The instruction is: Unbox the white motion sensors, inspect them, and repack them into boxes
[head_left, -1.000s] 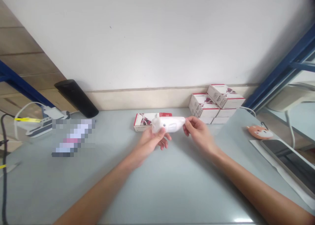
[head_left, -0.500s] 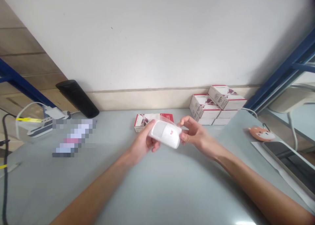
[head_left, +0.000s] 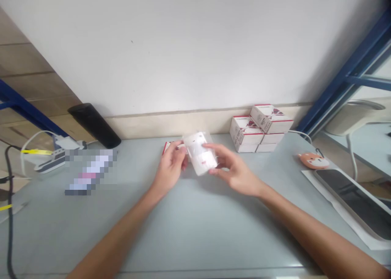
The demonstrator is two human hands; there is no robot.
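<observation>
Plainly white, a plastic sensor [head_left: 200,159] (bagged), red-marked

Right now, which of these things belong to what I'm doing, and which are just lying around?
In use:
white device in clear wrap, held by left hand and right hand

Lying about:
stacked red-and-white boxes, single box behind the hands, black cylinder, power strip, fox-face tag, phone or tablet

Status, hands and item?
Left hand and right hand both holding white device in clear wrap, up off the table. Red-and-white box behind, partly hidden by left hand.
</observation>
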